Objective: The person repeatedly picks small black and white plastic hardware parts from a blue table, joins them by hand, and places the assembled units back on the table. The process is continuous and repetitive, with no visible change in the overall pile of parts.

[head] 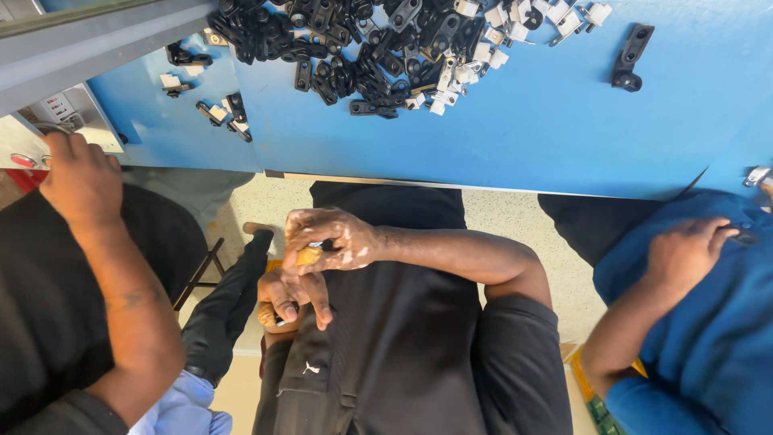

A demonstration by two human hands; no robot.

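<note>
Tan piece being pinched over lap, well below blue table edge, probably kept low for close handling. Right hand curling fingers partly closed around it, gripping it from above. Left hand sitting just beneath, fingers bent around a small dark bit, steadying. Lying far up on table: heap of black clips, white clips. Working alongside: neighbour's hand, another neighbour's hand.

Big pile of small black plastic brackets sits on the blue tabletop, with a bunch of little white plastic clips mixed in along its edge. One black bracket lies off alone. A grey metal control box sits at the corner, speckled floor below.
</note>
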